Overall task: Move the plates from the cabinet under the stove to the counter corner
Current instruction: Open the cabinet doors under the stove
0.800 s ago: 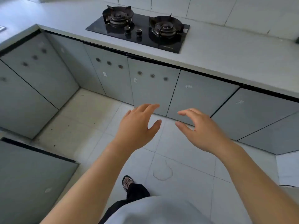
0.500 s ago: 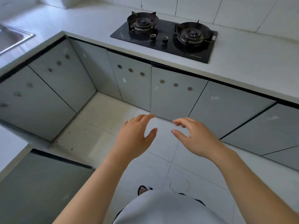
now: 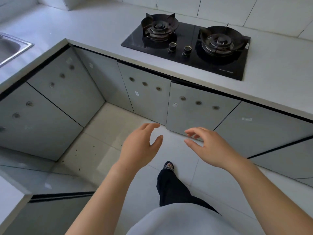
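A pale L-shaped counter [image 3: 94,26] wraps a grey kitchen, its corner at the upper left; a black two-burner stove [image 3: 186,48] is set into it on the right, and the edge of a steel sink [image 3: 11,48] shows at the far left. Below the stove the two grey cabinet doors [image 3: 199,114] are closed, each with three round holes near the top; the plates are hidden from view, so where they lie cannot be told. Both bare forearms reach forward over the light tiled floor [image 3: 108,133]; the left hand [image 3: 138,148] and the right hand [image 3: 213,150] hover side by side, apart, fingers loosely spread and gently bent, holding nothing and touching nothing; a sandalled foot [image 3: 169,167] stands between them below.
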Tool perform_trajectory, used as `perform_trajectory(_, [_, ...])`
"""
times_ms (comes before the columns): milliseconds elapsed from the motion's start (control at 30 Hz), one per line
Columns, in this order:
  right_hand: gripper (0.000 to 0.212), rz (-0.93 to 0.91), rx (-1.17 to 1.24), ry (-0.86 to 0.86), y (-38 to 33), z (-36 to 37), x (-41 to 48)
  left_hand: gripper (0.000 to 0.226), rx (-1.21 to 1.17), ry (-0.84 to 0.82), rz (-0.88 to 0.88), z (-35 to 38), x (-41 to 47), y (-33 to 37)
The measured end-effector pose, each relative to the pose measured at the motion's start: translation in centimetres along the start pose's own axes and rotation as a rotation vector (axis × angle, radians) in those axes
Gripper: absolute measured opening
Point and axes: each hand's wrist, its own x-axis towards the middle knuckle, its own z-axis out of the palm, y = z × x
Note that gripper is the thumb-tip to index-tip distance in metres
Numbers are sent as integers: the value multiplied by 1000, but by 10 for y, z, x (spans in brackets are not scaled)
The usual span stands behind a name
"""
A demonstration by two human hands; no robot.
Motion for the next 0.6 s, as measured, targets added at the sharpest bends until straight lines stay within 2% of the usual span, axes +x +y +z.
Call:
perform_trajectory(233, [34,-13,17,10,-1,-29,133,40,119,-69,13,-39,125,-12])
perform_trajectory(367, [36,-34,20,0,-9,-48,201,41,154,-56,24,-62,186,-14])
perform_trajectory(600, [37,-7,-12,-3,-22,-60,267,41,151,-83,62,-76,253,-37])
